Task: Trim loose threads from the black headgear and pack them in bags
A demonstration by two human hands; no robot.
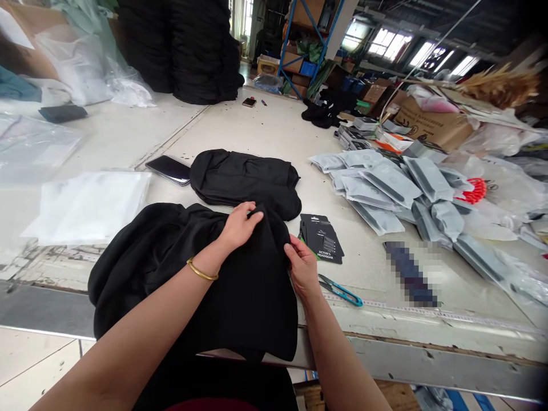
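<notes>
Blue rack [327, 40] behind, apparently holding cartons [293, 61].

I work at a broad, off-white table [265, 131] with a chipped, worn front edge, and pale floor tiles [34, 365] show below it on my left. Across the room I see blue-framed shelving [287, 37], and daylight glares through windows [389, 43] under a dark ceiling [411, 14].

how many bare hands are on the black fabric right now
2: the left hand near the top edge of the black fabric, and the right hand at its right edge.
</notes>
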